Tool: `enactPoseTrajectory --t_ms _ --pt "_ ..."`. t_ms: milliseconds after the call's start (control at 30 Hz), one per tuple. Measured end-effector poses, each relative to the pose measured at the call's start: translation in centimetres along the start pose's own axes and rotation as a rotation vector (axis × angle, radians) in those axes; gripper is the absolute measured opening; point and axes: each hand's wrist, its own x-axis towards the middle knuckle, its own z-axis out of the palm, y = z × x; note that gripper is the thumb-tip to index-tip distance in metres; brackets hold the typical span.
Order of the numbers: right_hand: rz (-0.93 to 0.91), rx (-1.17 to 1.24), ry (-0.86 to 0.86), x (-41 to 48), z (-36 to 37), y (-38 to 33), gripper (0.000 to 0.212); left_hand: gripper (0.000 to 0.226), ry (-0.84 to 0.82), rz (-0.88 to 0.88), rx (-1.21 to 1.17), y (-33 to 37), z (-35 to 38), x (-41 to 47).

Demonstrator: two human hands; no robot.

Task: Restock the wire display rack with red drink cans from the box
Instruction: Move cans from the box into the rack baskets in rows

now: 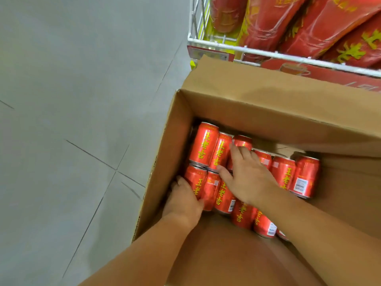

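View from above, looking down. A pale grey tiled floor point(72, 100), smooth with thin dark grout lines, fills the left half. On the right stands a large open cardboard box point(165, 162), brown and matte, with straight corrugated walls and a flap folded out at the far side. Beyond its far edge is the white wire display rack point(247, 51), made of thin round rods, which holds glossy red shrink-wrapped packs point(309, 21) with yellow characters, the film creased and shiny. Inside the box, towards its left wall, red drink cans point(204, 145) lie on their sides in close rows, touching one another. They are smooth metal cylinders with silver rims and yellow characters, and some show white barcode labels. Two bare forearms reach into the box from the lower edge. The right hand point(247, 178) lies palm down across the middle of the cans, its fingers point(235, 149) straight and spread apart, touching the tops of the far-row cans, with the thumb stretched left onto the seam between two rows. The left hand point(184, 200) wraps the near-left can point(195, 182), which sits against the box's left wall. The thumb presses on the can's upper face, and the fingers curl down between the can and the cardboard, their tips hidden.
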Motion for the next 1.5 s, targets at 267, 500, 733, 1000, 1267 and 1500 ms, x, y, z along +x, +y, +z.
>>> enactPoseTrajectory --t_ms 267,500,733,1000,1267,1500 --pt "0.269 0.645 0.095 7.1 0.6 -4.3 0.064 0.076 0.033 0.08 0.201 -0.4 0.3 1.0" --pt "0.434 0.659 0.117 8.5 0.9 -6.7 0.068 0.068 0.052 0.114 0.001 -1.5 0.7 1.0" --pt "0.355 0.752 0.147 7.3 0.4 -5.5 0.058 0.065 -0.045 0.033 -0.2 -1.9 0.0 0.3" --pt "0.327 0.739 0.143 1.1 -4.2 -1.8 0.034 0.08 -0.069 0.099 -0.097 -0.5 -2.7 -3.7" --pt "0.392 0.788 0.167 -9.3 -9.9 2.7 0.071 0.069 -0.069 0.266 -0.023 2.7 -8.9 -9.9" --pt "0.353 0.808 0.226 -20.2 -18.9 1.4 0.068 0.064 -0.059 0.361 -0.099 7.4 -16.3 -19.9"
